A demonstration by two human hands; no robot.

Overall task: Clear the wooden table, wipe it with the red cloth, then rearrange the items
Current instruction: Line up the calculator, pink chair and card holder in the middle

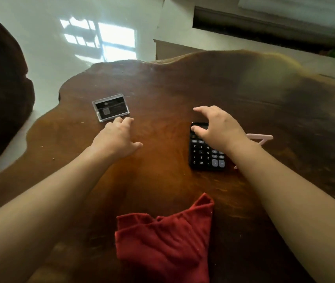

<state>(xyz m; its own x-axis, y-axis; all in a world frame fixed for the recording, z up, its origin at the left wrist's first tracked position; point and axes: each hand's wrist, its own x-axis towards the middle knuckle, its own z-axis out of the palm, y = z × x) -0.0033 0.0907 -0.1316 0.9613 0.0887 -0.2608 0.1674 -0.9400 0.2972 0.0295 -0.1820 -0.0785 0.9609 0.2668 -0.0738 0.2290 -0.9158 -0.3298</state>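
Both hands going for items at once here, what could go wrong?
1. The right hand hovers open over the calculator; the pink object lies partly hidden under that forearm and might get swept along or missed.
2. The left hand is near the clear card case, which lies flat; a pinch may slide it toward the table edge.
3. The red cloth sits between the arms and may get dragged.

The black calculator (206, 154) shows keys 7, 8, 9, 5, 6, 2, 3, 00, plus and equals; the card case (111, 107) print is unreadable.
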